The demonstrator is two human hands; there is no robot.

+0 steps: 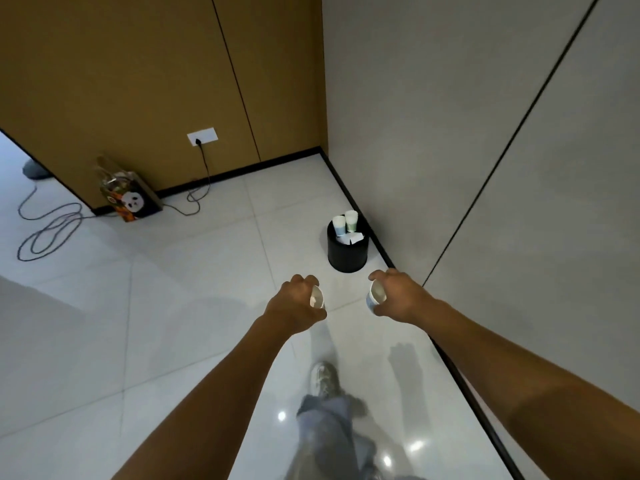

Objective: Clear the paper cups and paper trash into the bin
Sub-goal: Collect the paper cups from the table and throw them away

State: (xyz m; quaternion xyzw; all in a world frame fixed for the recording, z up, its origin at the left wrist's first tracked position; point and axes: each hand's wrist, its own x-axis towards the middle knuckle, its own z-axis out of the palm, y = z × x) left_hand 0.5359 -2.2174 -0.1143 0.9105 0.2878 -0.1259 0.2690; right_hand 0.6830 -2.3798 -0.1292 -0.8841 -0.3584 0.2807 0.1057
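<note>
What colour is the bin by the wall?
Black. The bin shows best in the head view, standing on the pale floor tiles.

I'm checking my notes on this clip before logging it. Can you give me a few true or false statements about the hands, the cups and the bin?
1. Each hand holds a paper cup: left hand, right hand. True.
2. The bin is white. False: it is black.
3. Cups already stick out of the bin. True.
4. The bin stands in the middle of the room. False: it stands by the grey wall, near the corner.
</note>
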